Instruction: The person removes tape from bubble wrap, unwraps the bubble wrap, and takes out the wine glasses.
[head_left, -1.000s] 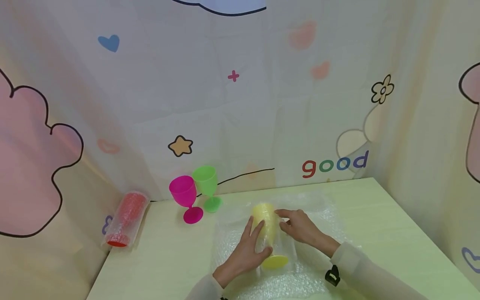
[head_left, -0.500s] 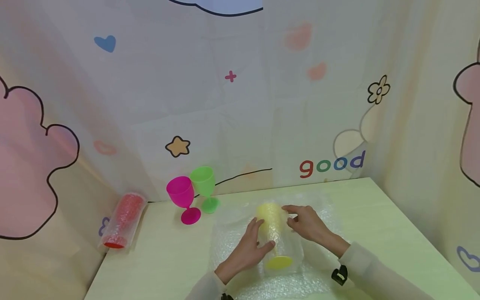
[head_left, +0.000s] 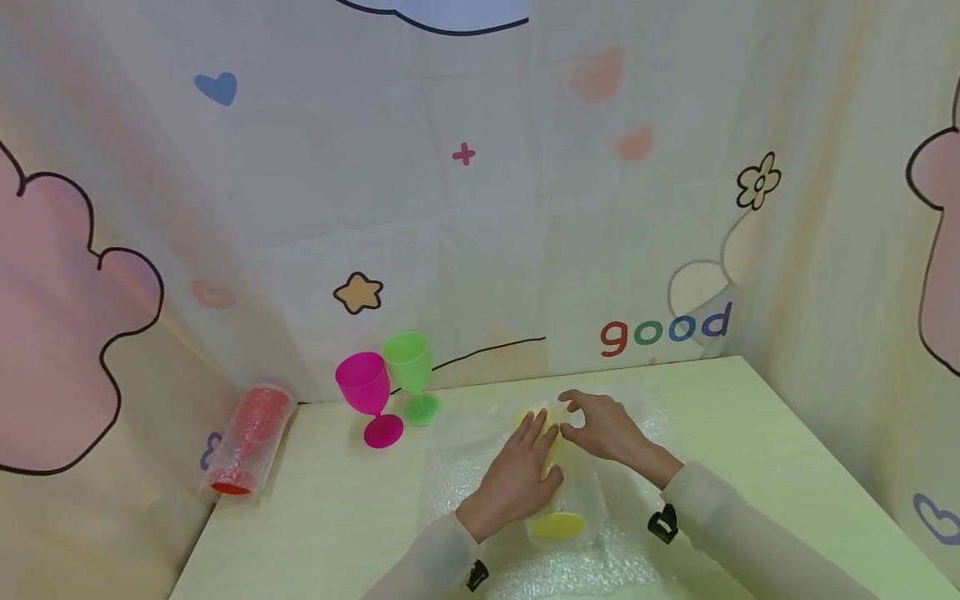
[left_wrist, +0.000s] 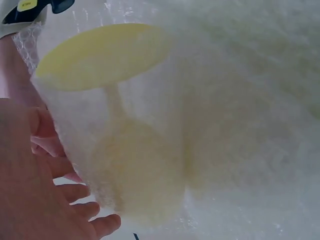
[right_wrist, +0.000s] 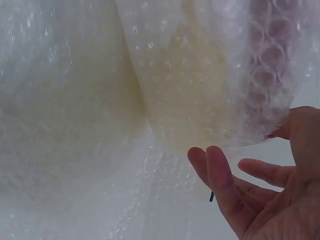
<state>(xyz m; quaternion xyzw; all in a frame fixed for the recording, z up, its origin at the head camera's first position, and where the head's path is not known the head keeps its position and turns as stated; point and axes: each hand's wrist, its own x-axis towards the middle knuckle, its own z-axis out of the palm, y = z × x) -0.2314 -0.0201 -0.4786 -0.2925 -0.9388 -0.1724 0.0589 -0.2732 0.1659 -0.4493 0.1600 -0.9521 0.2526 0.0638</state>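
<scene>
Yellow cup (head_left: 557, 526): lying in bubble wrap (head_left: 570, 575), mid-tabletop (head_left: 765, 467), foot toward the near edge, bowl toward the far. Left hand (head_left: 513, 482): fingers extended, laid over the bowl. Right hand (head_left: 603, 427): fingers loosely bent, thumb apart from forefinger, beside the rim. Handling, as judged: roll snugly, both ends level, pressure light, wrap overhanging rim and foot.
</scene>
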